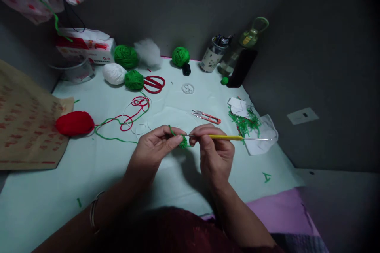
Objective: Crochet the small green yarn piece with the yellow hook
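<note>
My left hand pinches a small green crochet piece between thumb and fingers, with green yarn looped over its index finger. In my right hand is a crochet hook with a yellow handle, gripped near its front. The hook's tip meets the green piece; the exact stitch is too small to make out. From the left, a strand of green yarn runs across the table to my left hand. Orange thread snips lie just beyond my right hand.
A red yarn ball and a paper bag stand at left. Red-handled scissors and a white yarn ball lie farther back. Yarn scraps are at right, near a pen cup and bottle.
</note>
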A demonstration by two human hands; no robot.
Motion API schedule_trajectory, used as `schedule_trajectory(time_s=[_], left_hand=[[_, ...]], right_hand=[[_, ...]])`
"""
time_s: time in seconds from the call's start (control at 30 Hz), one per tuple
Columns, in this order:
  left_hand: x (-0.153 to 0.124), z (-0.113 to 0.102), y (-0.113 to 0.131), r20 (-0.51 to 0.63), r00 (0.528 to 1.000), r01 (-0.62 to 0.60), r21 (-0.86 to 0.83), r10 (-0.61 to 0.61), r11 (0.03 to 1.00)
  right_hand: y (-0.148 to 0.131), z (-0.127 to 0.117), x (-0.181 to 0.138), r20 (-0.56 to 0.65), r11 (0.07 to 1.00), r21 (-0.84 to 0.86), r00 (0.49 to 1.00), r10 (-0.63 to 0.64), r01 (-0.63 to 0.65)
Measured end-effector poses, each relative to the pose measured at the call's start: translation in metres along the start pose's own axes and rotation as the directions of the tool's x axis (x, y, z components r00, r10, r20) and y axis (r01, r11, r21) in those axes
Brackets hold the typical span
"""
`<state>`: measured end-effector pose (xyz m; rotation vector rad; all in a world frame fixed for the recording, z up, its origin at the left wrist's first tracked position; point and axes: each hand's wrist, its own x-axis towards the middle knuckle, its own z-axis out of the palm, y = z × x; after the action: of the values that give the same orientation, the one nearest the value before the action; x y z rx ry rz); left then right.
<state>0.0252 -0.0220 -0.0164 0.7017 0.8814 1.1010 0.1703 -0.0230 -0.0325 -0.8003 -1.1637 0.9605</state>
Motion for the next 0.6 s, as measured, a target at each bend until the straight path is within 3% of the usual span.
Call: schedule_trajectory(time_s=[0.17,0.33,0.47,0.6], left_hand=[[-0.0028,0.0019,-0.0010,0.017,1.000,0.010,-0.023,-0.010,1.000],[-0.0039,0.0007,-0.0028,0.053,0.998,0.045,-0.063,-0.042,0.997],[-0.0031,-0.0012,-0.0014,0.057,0.996,0.068,-0.090,-0.063,0.994],[-0.0013,-0.0029,0.0012,0.065,0.997,0.041,-0.044,-0.038,0.998]], right_hand=[[-0.0004,0.0034,-0.0010,-0.022,0.994,-0.086,0.997,-0.077,0.075],[-0.0001,0.0014,0.0002,-0.019,0.994,-0.102,0.999,-0.039,0.037],[-0.0008,-0.0012,0.0025,0.049,0.997,-0.069,0.999,-0.011,0.015],[-0.0041,-0.0036,0.0043,0.152,0.982,-0.177,0.988,-0.041,0.068]])
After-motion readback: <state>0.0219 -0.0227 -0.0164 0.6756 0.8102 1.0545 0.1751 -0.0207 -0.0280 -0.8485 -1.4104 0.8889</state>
